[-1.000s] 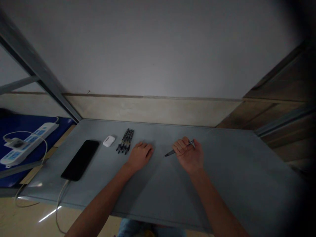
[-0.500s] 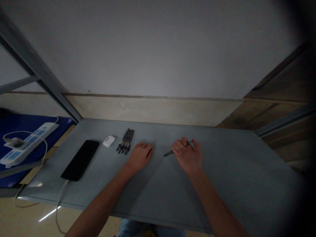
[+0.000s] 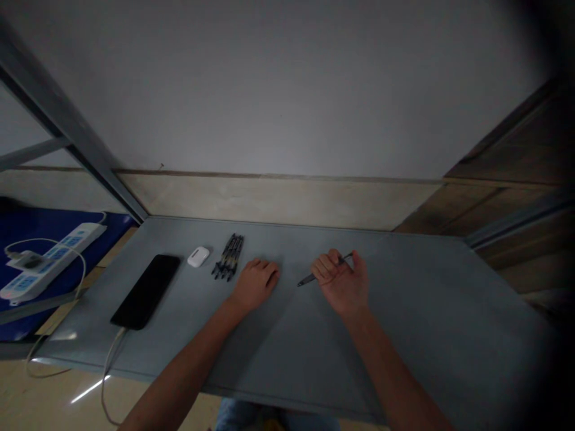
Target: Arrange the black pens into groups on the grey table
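Note:
My right hand [image 3: 342, 280] is turned palm up over the grey table [image 3: 287, 359], its fingers curled around a dark pen [image 3: 306, 279]. One end of the pen points left and down, the other comes out beside the thumb. My left hand [image 3: 257, 282] rests palm down on the table with its fingers bent; whether anything lies under it is hidden. Just left of that hand, several black pens [image 3: 229, 257] lie side by side in a bundle.
A white earphone case [image 3: 198, 257] sits left of the pens. Further left lies a black phone [image 3: 146, 291] with a white cable [image 3: 108, 365] hanging over the front edge. A white power strip [image 3: 54, 260] rests on a blue surface. A wall rises behind the table.

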The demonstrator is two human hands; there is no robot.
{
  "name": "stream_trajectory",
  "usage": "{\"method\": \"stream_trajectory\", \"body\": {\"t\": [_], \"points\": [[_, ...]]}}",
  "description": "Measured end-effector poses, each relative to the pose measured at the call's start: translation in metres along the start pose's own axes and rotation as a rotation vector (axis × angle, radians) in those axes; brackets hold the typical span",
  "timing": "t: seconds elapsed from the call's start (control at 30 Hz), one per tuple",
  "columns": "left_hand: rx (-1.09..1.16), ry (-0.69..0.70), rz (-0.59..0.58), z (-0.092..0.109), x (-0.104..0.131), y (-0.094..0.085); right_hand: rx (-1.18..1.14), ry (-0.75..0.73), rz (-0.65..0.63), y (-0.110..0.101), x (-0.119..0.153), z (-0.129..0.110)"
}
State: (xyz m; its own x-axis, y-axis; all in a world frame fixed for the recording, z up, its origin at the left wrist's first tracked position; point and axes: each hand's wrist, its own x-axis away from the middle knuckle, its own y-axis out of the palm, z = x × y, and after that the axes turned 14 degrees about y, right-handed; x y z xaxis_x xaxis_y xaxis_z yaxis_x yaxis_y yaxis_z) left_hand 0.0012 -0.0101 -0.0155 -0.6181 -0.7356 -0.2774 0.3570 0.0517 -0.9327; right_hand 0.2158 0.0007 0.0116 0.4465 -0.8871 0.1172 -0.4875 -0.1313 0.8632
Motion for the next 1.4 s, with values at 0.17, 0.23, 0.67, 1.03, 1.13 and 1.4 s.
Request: {"method": "stream_trajectory", "body": {"t": [0.17, 0.23, 0.67, 1.03, 1.13, 1.4], "points": [[-0.012, -0.012, -0.009, 0.0, 0.0, 0.0, -0.031, -0.005, -0.014, -0.002, 0.0, -0.001], [-0.013, -0.016, -0.013, 0.0, 0.0, 0.0, -0.024, -0.013, -0.002, -0.001, 0.0, -0.001], [0.004, -0.025, -0.011, 0.001, 0.0, -0.002, 0.458, -0.295, 0.221, 0.007, 0.001, 0.004], [0.125, 0.005, 0.046, 0.011, 0.0, -0.008, 1.69, -0.457, 0.314, -0.007, 0.0, 0.027], [0.179, 0.017, 0.073, 0.015, 0.0, -0.005, 1.83, -0.387, 0.22, -0.012, -0.009, 0.035], [0.087, -0.034, 0.023, 0.009, -0.002, 0.006, 1.905, -0.394, 0.209, -0.018, -0.012, 0.037]]}}
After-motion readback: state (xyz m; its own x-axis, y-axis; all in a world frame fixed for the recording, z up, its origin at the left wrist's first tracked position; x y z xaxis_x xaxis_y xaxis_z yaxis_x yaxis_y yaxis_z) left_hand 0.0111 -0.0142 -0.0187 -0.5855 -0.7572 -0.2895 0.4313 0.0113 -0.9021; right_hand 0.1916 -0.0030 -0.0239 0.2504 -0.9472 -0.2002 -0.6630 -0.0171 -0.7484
